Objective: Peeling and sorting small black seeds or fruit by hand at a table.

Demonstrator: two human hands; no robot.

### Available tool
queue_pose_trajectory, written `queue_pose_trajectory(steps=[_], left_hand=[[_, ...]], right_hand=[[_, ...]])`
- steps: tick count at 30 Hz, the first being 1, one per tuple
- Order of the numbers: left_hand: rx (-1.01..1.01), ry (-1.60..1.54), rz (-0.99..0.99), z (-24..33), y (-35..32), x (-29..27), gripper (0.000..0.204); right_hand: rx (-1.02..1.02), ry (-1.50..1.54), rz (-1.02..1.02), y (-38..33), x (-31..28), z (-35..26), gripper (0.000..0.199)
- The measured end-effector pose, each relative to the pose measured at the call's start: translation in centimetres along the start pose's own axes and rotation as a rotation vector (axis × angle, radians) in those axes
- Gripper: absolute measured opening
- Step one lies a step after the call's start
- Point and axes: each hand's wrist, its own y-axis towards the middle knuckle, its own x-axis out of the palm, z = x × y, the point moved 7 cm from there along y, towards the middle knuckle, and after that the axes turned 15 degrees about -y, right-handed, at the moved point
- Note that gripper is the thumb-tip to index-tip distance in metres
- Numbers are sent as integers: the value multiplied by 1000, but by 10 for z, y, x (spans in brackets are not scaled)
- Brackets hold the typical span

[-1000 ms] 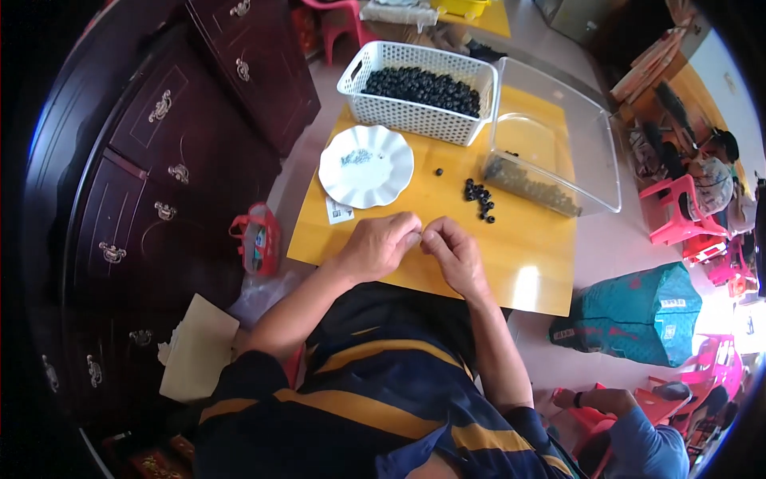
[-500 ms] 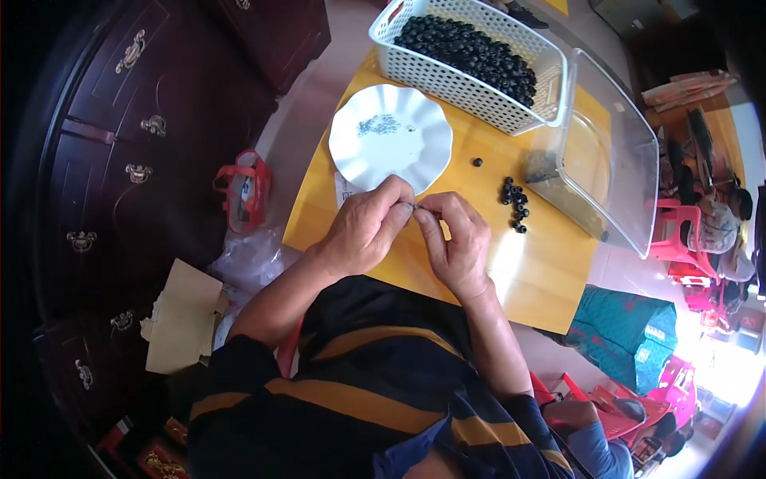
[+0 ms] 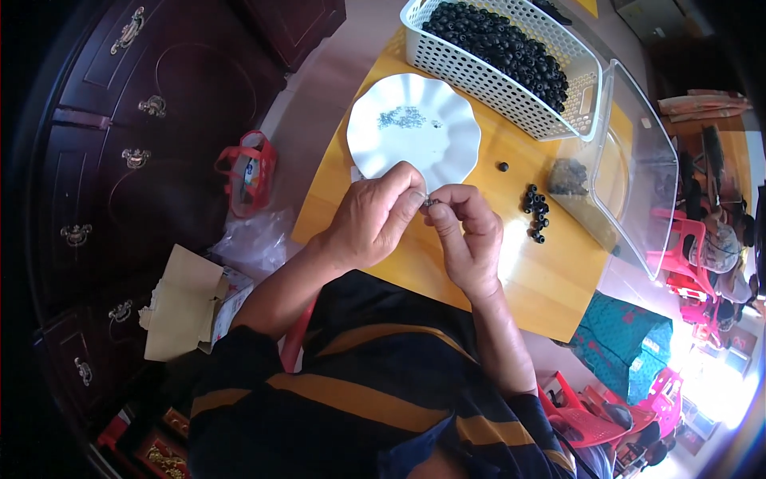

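Note:
My left hand (image 3: 373,215) and my right hand (image 3: 471,239) meet fingertip to fingertip over the near edge of the table. Both are closed in a pinch on a tiny dark, metallic-looking piece (image 3: 431,202), mostly hidden by the fingers. Just beyond them lies a white scalloped plate (image 3: 415,156) with a scatter of small grey metal pieces (image 3: 401,117) on it. Right of the plate, a single black ring-like part (image 3: 503,167) sits alone, and a small cluster of similar black parts (image 3: 536,211) lies farther right.
A white perforated basket (image 3: 495,80) full of black parts stands at the table's far side. Beside it, a clear plastic bin (image 3: 638,160) holds some dark bits. Dark cabinets (image 3: 167,128), a red bag (image 3: 246,174) and torn cardboard (image 3: 182,303) are at left; a teal bag (image 3: 626,343) is at right.
The view has shifted slightly, so the table and its things sit farther right. My right fingers have curled more, and the tiny piece between the fingertips shows better.

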Motion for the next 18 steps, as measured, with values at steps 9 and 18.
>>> queue_pose_trajectory(steps=[9, 18], left_hand=[[11, 63, 132, -8, 0, -18, 9], [195, 532, 157, 1, 12, -23, 25]], right_hand=[[287, 572, -37, 15, 3, 24, 13], [398, 667, 17, 4, 4, 33, 12]])
